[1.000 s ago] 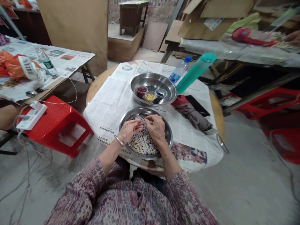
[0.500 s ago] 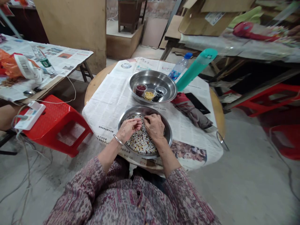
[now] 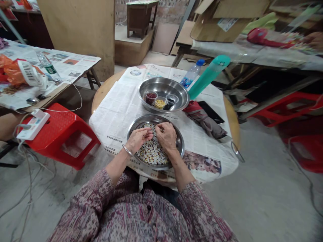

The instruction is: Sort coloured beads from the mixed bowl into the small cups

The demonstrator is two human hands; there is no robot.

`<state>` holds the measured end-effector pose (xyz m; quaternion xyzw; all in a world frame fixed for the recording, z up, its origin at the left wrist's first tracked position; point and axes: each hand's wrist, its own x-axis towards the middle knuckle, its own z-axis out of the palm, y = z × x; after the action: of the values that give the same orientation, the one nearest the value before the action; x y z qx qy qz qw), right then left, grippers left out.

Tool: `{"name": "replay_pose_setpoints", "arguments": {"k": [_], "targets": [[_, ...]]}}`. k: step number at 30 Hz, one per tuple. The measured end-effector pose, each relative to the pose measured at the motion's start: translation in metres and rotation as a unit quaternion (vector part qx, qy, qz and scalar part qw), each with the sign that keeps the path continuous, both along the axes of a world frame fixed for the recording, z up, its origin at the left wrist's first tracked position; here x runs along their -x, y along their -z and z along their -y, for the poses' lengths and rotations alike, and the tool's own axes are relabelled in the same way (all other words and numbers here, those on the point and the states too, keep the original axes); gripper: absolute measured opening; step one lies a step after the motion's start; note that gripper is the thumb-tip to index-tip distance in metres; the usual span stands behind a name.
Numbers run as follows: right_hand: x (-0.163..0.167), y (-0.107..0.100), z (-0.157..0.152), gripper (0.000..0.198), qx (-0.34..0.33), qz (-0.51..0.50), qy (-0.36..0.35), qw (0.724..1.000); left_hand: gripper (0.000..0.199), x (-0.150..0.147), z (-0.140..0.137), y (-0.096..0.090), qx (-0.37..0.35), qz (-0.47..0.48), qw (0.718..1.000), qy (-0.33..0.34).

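A steel basin (image 3: 180,134) right in front of me holds a mix of white grains and red, yellow and black beans (image 3: 154,153). Over its left side, my left hand (image 3: 138,139) is cupped with the palm turned up, and a few small beans seem to lie in it. A silver bangle (image 3: 127,150) circles that wrist. My right hand (image 3: 167,137) hovers over the basin's right half, fingers curled in a pinch; whatever is between them is hidden. Behind stands a second steel basin (image 3: 176,88) with clear cups of red beans (image 3: 150,96), yellow kernels (image 3: 160,103) and black beans (image 3: 170,103).
Newspaper (image 3: 111,111) covers the round table. At its right are a blue-capped bottle (image 3: 192,74), a green tube (image 3: 209,76), a folded umbrella (image 3: 205,121) and a black tablet or phone (image 3: 211,112). A red stool (image 3: 63,134) with a power strip (image 3: 34,124) stands left.
My right hand's fingers have curled in and lifted slightly from the grains. My left hand stays cupped in nearly the same place. The view has shifted slightly.
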<state>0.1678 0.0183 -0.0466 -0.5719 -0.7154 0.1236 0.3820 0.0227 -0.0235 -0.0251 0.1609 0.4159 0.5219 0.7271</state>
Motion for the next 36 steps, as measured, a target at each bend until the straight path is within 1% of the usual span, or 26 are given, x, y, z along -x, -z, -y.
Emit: {"name": "replay_pose_setpoints", "arguments": {"k": [2,4,5,6,9,11,13,16,18,21,25,28,32,36], "targets": [[0.000,-0.004,0.001,0.018,0.024,-0.094,-0.054,0.994,0.015,0.000,0.001,-0.003,0.008,0.001,1.000,0.005],[-0.001,-0.007,0.001,0.018,0.054,-0.159,-0.112,0.979,0.015,-0.001,0.001,-0.005,0.009,0.003,1.000,0.012],[-0.001,-0.007,0.001,0.019,0.062,-0.173,-0.119,0.976,0.016,-0.001,0.001,-0.005,0.008,0.004,1.000,0.013],[-0.002,-0.006,0.000,0.020,0.063,-0.173,-0.109,0.977,0.016,-0.001,0.001,-0.005,0.006,0.003,1.000,0.012],[-0.003,0.000,-0.002,0.023,0.039,-0.113,-0.032,0.992,0.012,0.000,0.000,-0.004,-0.005,-0.008,1.000,0.000],[-0.004,0.005,-0.004,0.023,0.021,-0.063,-0.006,0.998,0.010,0.001,0.000,-0.004,-0.009,-0.019,1.000,-0.011],[-0.004,0.008,-0.005,0.025,0.002,-0.011,-0.016,1.000,0.010,0.002,0.000,-0.005,-0.007,-0.020,0.999,-0.026],[-0.002,0.008,-0.003,0.026,-0.017,0.075,-0.067,0.995,0.011,0.002,0.000,-0.007,0.005,-0.014,0.999,-0.037],[-0.001,0.007,-0.001,0.026,-0.015,0.124,-0.096,0.987,0.012,0.002,0.000,-0.008,0.012,-0.011,0.999,-0.035],[0.000,0.007,0.000,0.024,-0.009,0.165,-0.108,0.980,0.011,0.002,-0.001,-0.009,0.018,-0.012,0.999,-0.033],[0.000,0.007,-0.001,0.023,-0.016,0.176,-0.102,0.979,0.012,0.002,-0.001,-0.009,0.020,-0.010,0.999,-0.031],[0.001,0.006,0.000,0.022,-0.016,0.160,-0.094,0.983,0.014,0.002,-0.001,-0.009,0.023,-0.008,0.999,-0.033],[0.003,0.003,0.001,0.021,-0.021,0.102,-0.072,0.992,0.017,0.002,-0.001,-0.008,0.021,-0.011,0.999,-0.041],[0.004,0.000,0.002,0.018,-0.034,0.012,-0.095,0.995,0.015,0.001,0.000,-0.007,0.014,-0.025,0.999,-0.034]]}}
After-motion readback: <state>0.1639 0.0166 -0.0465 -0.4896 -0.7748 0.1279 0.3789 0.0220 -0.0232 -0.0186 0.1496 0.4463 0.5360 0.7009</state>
